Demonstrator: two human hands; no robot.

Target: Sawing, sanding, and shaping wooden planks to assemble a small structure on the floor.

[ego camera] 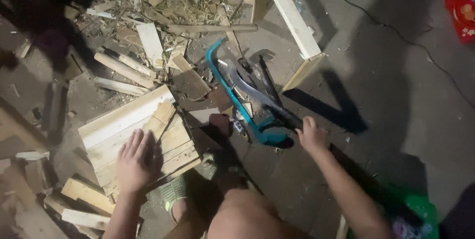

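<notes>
Machete (257,93) lies on floor mid-scene beside teal hacksaw (237,100); right hand (311,135) fingers closed round its dark handle; left hand (138,162) flat, fingers spread, on wooden panel (123,120); swinging blade risks snagging hacksaw, or hitting near foot.

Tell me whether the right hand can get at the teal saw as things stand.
Probably yes: the right hand grips a curved blade's dark handle right beside the teal saw, nothing between them, though it would have to let go first.

Left hand (136,162) lies flat, fingers spread, palm down; right hand (311,135) is clenched, arm stretched forward.
</notes>
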